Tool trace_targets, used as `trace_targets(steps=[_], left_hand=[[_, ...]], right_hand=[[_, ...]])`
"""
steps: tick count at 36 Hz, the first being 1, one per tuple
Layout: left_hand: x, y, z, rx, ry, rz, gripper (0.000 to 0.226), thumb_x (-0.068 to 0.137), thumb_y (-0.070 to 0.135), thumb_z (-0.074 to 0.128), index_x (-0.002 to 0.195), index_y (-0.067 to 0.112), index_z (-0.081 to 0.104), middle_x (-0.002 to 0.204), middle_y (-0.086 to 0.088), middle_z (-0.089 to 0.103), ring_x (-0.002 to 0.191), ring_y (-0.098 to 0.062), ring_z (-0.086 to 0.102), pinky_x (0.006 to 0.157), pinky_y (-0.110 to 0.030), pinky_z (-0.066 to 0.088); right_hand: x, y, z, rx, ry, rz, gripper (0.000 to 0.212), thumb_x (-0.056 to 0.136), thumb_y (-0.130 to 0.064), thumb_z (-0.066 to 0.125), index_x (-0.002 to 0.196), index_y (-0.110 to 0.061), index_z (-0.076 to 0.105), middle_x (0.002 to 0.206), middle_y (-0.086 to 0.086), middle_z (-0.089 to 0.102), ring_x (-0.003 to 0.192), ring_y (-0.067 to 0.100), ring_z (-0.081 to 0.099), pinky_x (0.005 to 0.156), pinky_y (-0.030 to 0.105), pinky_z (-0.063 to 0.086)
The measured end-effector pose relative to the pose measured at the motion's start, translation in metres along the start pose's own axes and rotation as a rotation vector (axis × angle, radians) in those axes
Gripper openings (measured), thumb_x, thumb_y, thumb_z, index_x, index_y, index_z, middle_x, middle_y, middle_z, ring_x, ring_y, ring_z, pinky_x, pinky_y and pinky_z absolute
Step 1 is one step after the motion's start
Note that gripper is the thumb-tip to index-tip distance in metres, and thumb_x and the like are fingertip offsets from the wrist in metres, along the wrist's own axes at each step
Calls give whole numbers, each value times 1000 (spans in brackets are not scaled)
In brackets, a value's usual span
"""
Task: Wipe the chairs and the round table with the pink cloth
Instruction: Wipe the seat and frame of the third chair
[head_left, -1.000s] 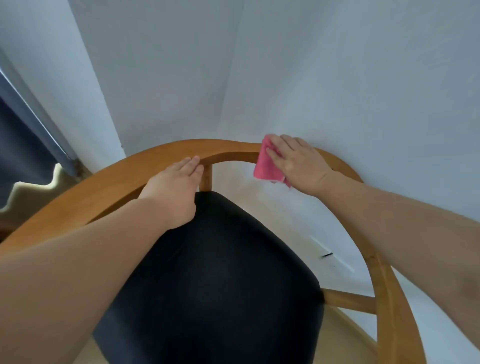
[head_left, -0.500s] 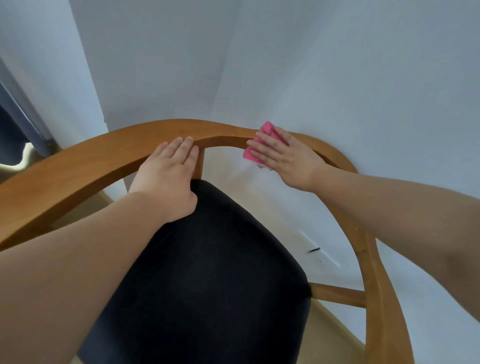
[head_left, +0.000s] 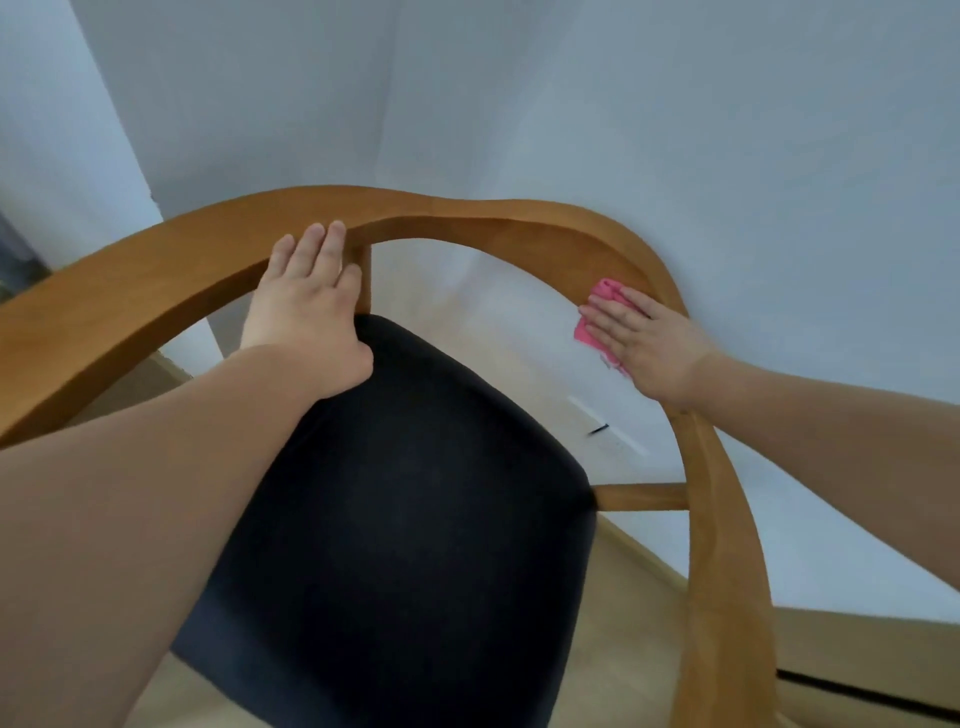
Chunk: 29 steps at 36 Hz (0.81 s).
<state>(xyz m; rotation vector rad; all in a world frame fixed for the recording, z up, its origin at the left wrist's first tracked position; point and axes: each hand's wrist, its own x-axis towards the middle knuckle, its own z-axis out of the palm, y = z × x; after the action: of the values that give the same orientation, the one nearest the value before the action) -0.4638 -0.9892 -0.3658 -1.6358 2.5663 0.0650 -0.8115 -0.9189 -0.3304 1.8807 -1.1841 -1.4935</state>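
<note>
A wooden chair with a curved back rail (head_left: 467, 218) and a black padded seat (head_left: 415, 519) stands in a white corner. My right hand (head_left: 644, 343) presses the pink cloth (head_left: 597, 306) flat against the inner side of the rail where it bends down into the right arm. Most of the cloth is hidden under my fingers and palm. My left hand (head_left: 306, 306) rests on the rail above the back post, fingers together and laid flat on the wood, thumb on the seat's rear edge. The round table is not in view.
White walls (head_left: 675, 130) close in right behind and to the right of the chair. A wooden crossbar (head_left: 644, 496) joins the seat to the right arm. Light wood floor (head_left: 623, 649) shows beneath, with a dark gap at the left edge.
My right hand has slid the pink cloth along the rail from the top of the back, rightward and down to the bend of the right arm. My left hand stays on the rail.
</note>
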Motion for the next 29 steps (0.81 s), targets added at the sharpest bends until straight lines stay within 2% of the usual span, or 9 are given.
trace_targets(steps=[3,6,11,16,22,25,29], left_hand=[[-1,-2,0,13,1,18,76,85,45,50,148,13,23,158,-11,-11,145,-28,-9,118,-43,-3],[-2,-4,0,16,4,29,76,84,46,51,147,13,25,158,-12,-11,145,-28,-9,119,-43,-1],[-2,-6,0,13,1,38,75,84,45,52,146,11,28,158,-12,-11,145,-28,-10,119,-44,0],[-1,-5,1,19,9,43,73,84,46,52,145,13,31,158,-12,-10,145,-28,-9,119,-44,-1],[-2,-6,6,41,37,36,71,83,48,51,142,12,36,158,-12,-8,146,-28,-8,118,-43,-1],[-2,-6,8,24,60,37,68,82,47,51,138,10,41,158,-12,-6,146,-28,-7,118,-43,-1],[0,-6,11,24,77,40,68,81,46,50,138,10,42,159,-12,-5,146,-28,-7,117,-42,-3]], right_hand=[[-26,-16,11,56,-58,15,57,103,-38,6,146,-9,-18,147,8,-29,142,27,-28,113,48,-22],[-56,-31,17,119,-133,22,59,102,-40,7,146,-9,-17,155,8,-22,145,30,-22,117,52,-13],[-98,-57,17,254,-281,80,63,100,-41,9,152,-12,-11,159,9,-19,145,31,-24,116,53,-12],[-99,-65,10,264,-373,98,62,101,-43,12,150,-14,-12,158,9,-22,144,31,-26,116,53,-14],[-85,-66,19,217,-320,117,60,100,-39,7,151,-14,-13,154,7,-27,145,28,-25,115,51,-19],[-71,-57,23,183,-250,120,59,101,-39,5,149,-13,-16,146,7,-33,145,26,-25,115,50,-19],[-42,-40,18,148,-145,106,57,101,-36,3,146,-12,-22,148,8,-33,144,26,-27,116,50,-16]])
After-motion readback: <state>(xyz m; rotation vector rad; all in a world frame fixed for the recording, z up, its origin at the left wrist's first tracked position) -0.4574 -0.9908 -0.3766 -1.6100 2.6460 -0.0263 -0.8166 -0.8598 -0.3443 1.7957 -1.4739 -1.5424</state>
